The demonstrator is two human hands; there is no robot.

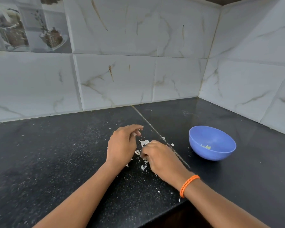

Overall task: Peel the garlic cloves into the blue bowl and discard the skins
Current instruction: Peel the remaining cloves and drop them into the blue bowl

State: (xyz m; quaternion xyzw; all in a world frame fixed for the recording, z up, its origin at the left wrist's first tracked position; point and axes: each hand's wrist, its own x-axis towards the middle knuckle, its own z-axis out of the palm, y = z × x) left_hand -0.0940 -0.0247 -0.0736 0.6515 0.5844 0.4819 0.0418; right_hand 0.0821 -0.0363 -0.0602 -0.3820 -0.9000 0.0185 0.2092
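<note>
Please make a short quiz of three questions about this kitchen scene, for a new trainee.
1. True or false: the round blue plastic bowl stands to the right of both hands.
2. Which wrist wears the orange braided band? A left, B right.
3. Fill in: the white papery garlic skins lie on the black speckled stone ____, between the left hand and the right hand.

Key: 1 true; 2 B; 3 counter.

black counter; blue bowl; garlic skins
</note>
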